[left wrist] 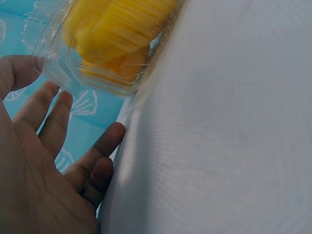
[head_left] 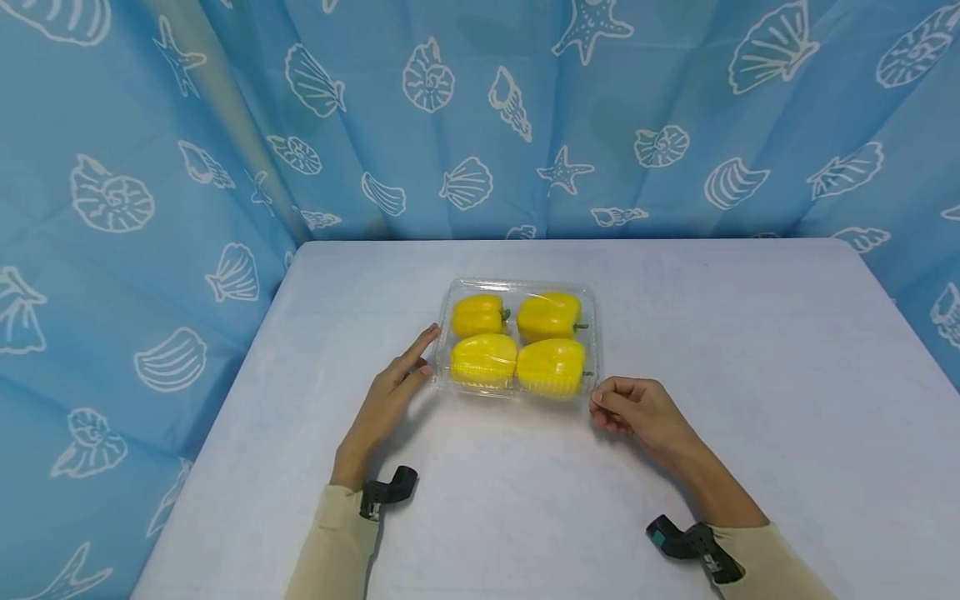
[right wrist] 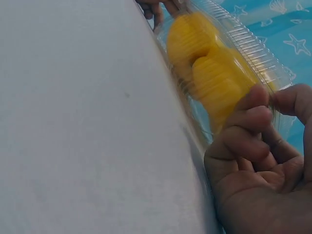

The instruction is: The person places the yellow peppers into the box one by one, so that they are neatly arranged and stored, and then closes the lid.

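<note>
A clear plastic clamshell container (head_left: 517,389) lies on the table with several yellow bell peppers (head_left: 550,367) inside, in two rows. The lid covers them. My left hand (head_left: 386,404) is at the container's left side, its fingers extended and fairly straight. In the left wrist view the thumb (left wrist: 22,73) touches the rim, while the other fingers spread below it. At the near right corner, my right hand (head_left: 637,412) pinches the plastic rim between thumb and forefinger. Its other fingers curl in toward the palm, as the right wrist view shows.
A white cloth covers the table (head_left: 480,500). Behind it and along the left hangs a blue curtain (head_left: 480,108) printed with white shells and starfish. Black camera mounts (head_left: 388,490) sit on both wrists over beige sleeves.
</note>
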Available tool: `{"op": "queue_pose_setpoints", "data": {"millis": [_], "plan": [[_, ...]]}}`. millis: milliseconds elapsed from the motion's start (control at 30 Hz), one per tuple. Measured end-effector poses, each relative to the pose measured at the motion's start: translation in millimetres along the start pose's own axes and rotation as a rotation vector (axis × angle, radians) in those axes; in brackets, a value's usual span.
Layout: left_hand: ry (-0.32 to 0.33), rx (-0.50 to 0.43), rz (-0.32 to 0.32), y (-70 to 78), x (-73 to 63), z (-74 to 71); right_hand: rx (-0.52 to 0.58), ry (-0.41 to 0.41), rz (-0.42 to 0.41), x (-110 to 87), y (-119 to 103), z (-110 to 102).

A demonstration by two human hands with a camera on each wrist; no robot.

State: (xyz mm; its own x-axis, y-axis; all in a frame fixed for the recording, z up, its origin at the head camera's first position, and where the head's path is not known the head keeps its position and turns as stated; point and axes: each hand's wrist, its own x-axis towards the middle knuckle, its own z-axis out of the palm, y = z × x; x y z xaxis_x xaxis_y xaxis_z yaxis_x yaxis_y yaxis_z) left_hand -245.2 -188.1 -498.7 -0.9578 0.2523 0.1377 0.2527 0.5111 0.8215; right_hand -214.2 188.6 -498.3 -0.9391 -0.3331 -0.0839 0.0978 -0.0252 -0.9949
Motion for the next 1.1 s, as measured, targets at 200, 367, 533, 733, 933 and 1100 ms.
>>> {"op": "queue_pose_setpoints", "data": {"millis": [200,367,533,733,933,1100], "plan": [[0.002,-0.002,0.005,-1.5,-0.5,-0.3,-0.187,0.038,-0.107,-0.6,2,-3],[-0.001,-0.01,-0.021,0.2,-0.8,-0.9,-0.204,0.049,-0.164,-0.2,2,-5],[0.005,-0.03,-0.027,0.4,-0.7,0.3,-0.276,0.051,-0.241,1.4,2,-8],[0.015,-0.08,-0.014,-0.2,0.4,1.1,-0.442,0.097,-0.29,-2.5,-11,0],[0.038,-0.133,-0.032,0.8,-0.3,1.9,-0.558,0.113,-0.352,-9.1,-29,10],[0.042,-0.128,-0.051,-1.1,-0.4,2.7,-0.593,0.118,-0.372,-10.3,-31,11]]}}
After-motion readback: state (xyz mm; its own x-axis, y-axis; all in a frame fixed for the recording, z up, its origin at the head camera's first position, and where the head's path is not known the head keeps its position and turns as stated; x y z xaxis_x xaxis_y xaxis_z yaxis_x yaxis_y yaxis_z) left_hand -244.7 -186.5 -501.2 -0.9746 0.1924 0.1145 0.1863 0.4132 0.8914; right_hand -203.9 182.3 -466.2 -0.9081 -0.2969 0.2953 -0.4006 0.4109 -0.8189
